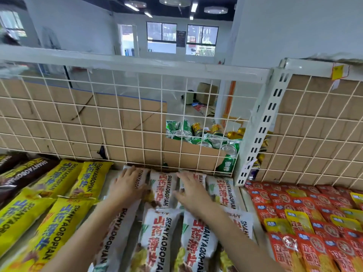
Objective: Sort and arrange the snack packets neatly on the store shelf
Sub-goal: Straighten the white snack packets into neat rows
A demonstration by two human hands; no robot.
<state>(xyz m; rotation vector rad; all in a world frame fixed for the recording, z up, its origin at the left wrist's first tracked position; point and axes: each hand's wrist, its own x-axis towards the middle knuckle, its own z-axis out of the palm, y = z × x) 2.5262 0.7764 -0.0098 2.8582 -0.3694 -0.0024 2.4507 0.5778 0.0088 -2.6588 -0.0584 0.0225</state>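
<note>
White snack packets (pixel 160 188) with red lettering lie in rows in the middle of the shelf. My left hand (pixel 126 185) lies flat with straight fingers on the back-left white packet. My right hand (pixel 191 190) lies flat on the white packet (pixel 200 178) beside it, fingers pointing to the back grid. More white packets (pixel 157 238) lie in the front row between and under my forearms. Both hands hold nothing.
Yellow packets (pixel 59 218) and dark brown ones (pixel 17 173) fill the shelf's left part. Red and yellow pouches (pixel 306 216) fill the bay to the right of a white upright (pixel 261 134). A white wire grid (pixel 117 122) backs the shelf, with cardboard and drink cans (pixel 212 138) behind it.
</note>
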